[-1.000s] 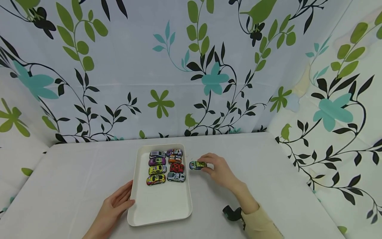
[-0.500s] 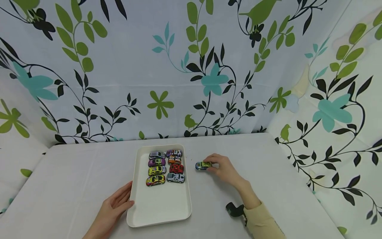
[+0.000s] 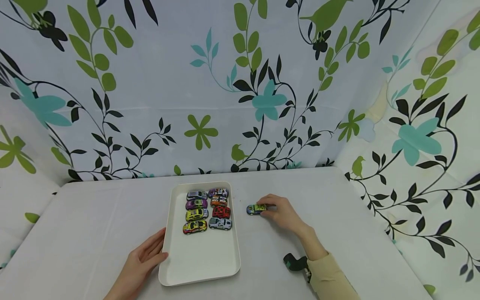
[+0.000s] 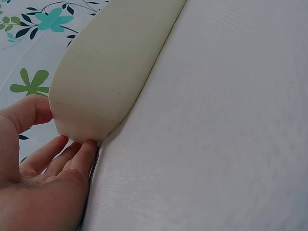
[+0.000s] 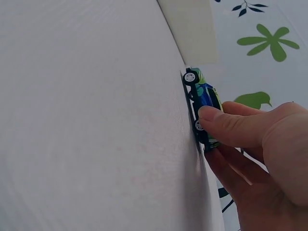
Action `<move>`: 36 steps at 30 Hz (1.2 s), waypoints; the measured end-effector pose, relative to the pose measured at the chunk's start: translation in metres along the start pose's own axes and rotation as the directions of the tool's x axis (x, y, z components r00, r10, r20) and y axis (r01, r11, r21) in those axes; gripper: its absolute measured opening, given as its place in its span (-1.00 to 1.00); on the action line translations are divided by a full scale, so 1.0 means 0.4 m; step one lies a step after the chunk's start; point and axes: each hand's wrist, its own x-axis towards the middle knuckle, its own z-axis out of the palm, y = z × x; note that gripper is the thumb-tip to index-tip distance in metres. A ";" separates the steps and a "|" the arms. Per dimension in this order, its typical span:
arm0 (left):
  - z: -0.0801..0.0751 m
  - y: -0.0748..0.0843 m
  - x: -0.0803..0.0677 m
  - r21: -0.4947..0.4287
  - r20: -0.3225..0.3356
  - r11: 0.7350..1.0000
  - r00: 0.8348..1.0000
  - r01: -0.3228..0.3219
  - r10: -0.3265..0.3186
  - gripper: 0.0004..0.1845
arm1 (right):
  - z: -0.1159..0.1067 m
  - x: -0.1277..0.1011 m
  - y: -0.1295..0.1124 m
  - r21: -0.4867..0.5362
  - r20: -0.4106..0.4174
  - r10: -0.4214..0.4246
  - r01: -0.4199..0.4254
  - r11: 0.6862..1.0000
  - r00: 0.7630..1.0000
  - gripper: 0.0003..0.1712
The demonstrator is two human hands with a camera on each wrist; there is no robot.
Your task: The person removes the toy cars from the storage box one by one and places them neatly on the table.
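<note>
My right hand (image 3: 281,211) pinches a green and blue toy car (image 3: 256,209) between thumb and fingers, just right of the tray. In the right wrist view the toy car (image 5: 204,103) has its wheels at the white tabletop, and the thumb lies along its side. The white tray (image 3: 198,258) is gripped at its left edge by my left hand (image 3: 144,258), thumb on the rim. Up close in the left wrist view, fingertips touch the lower side of the tray wall (image 4: 106,67). Several toy cars stand in two columns in the tray's far half, among them a red one (image 3: 221,212).
A black device (image 3: 295,263) is strapped at the right wrist, beside the beige sleeve (image 3: 331,277). White cloth covers the table (image 3: 90,233). A patterned curtain (image 3: 157,104) rises along the table's far edge and right side.
My right hand has moved a little to the right with the toy car, away from the tray's edge, and then almost stopped. The left hand keeps its place on the tray.
</note>
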 end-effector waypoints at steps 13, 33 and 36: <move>0.000 -0.003 -0.001 -0.001 -0.006 1.000 1.000 0.003 -0.003 -0.21 | 0.019 -0.010 0.061 0.183 -0.010 0.079 -0.075 0.980 0.997 -0.64; 0.000 -0.006 -0.007 -0.013 0.003 1.000 1.000 -0.025 0.026 -0.23 | 0.017 0.049 0.085 0.180 -0.069 0.094 -0.081 0.980 0.993 -0.62; 0.001 -0.008 -0.007 -0.011 0.002 0.999 0.999 -0.034 0.034 -0.23 | 0.015 0.057 0.093 0.194 -0.073 0.111 -0.095 0.976 0.991 -0.63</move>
